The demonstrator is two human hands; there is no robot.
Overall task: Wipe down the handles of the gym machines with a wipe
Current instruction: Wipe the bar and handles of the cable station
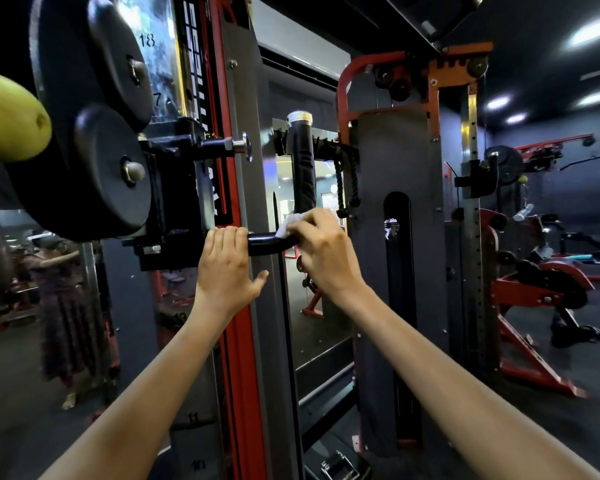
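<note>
Two bare forearms reach up from the bottom edge toward a black L-shaped handle (271, 243) on the red-and-grey upright of the cable machine (238, 306). At the right hand (321, 251) the fingers are curled over the handle's bend, pressing a white wipe (291, 223) against it; the wipe shows only as a crumpled patch above the knuckles, so how much of it wraps the bar cannot be told. From that grip the handle runs two ways. Its short horizontal leg goes left, toward the carriage, and the left hand (227, 261) hooks its fingers over that leg just beside the carriage, thumb spread free below, steadying it. Between the two hands a bare stretch of black bar shows. The longer leg rises straight up from the bend to a silver end cap (299, 117), its textured grip uncovered.

Judging from this, the wipe sits at the corner, so the stroke ahead lies along the vertical axis, upward from the right hand, which is the nearer one to it. The horizontal stretch would need the left hand to shift aside.

Black pulley wheels (113, 174) hang at the upper left.
</note>
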